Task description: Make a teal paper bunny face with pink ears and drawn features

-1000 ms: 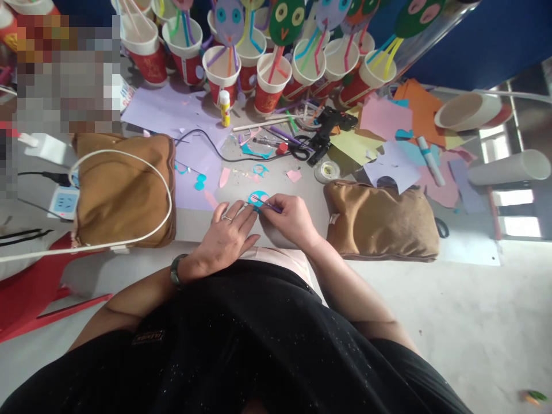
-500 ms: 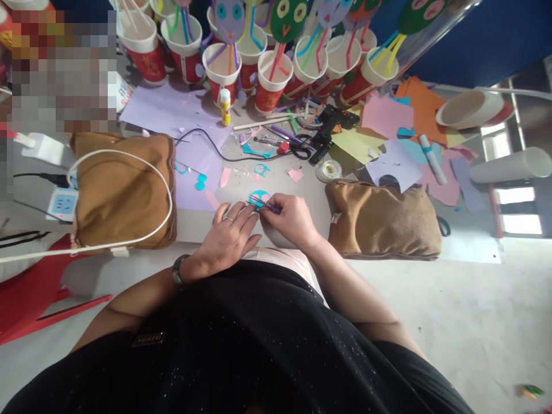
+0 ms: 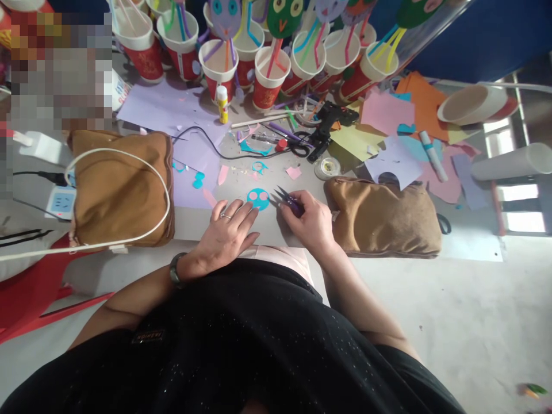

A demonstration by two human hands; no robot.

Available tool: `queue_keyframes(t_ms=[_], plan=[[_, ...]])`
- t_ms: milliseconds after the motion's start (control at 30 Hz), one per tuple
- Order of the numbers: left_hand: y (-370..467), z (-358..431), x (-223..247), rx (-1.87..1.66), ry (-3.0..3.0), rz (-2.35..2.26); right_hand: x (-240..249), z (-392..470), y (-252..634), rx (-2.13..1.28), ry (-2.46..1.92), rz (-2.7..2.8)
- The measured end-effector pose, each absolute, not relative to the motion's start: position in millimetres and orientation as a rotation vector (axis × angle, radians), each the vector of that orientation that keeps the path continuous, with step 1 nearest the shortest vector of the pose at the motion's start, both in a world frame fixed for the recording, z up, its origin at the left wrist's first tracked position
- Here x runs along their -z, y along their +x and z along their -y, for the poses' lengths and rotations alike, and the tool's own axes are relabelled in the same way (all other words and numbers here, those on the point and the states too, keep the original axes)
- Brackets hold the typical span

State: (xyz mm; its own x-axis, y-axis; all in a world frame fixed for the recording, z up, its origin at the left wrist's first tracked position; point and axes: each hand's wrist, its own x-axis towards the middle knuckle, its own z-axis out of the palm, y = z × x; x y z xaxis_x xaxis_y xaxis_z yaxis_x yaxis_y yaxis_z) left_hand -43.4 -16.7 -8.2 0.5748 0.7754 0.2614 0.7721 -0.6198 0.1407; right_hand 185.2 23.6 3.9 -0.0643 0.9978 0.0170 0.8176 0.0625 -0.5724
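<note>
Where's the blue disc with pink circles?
At the head view's centre, on the table, the blue disc lies between the left hand and the purple pointed tool.

1 head-worn camera, looking forward and down from above, near the table (image 3: 190,224)

Flat matt paper disc (image 3: 258,199) — glossy red-and-white cups (image 3: 270,79) — soft, creased brown cushions (image 3: 123,187).

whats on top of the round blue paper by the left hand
Two pink spots lie on the round blue paper, and fingertips of the left hand overlap its lower left edge. What those fingertips cover, and anything beneath the paper, is hidden.
</note>
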Motion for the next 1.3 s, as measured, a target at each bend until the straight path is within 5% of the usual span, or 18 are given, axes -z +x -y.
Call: queue_keyframes(t_ms=[400, 667, 1300], plan=[[-38.9, 7.5, -7.2, -0.240, 2.853, -1.303, 14.0, -10.7, 211.0, 0.129, -1.706, 2.137], [-35.2, -13.0, -17.3, -0.057, 3.023, -1.120, 14.1, -12.8, 193.8, -0.088, -1.194, 2.403], [-49.1, -31.1, -6.4, -0.273, 3.117, -0.886, 12.0, -15.9, 189.5, -0.130, -1.324, 2.554]])
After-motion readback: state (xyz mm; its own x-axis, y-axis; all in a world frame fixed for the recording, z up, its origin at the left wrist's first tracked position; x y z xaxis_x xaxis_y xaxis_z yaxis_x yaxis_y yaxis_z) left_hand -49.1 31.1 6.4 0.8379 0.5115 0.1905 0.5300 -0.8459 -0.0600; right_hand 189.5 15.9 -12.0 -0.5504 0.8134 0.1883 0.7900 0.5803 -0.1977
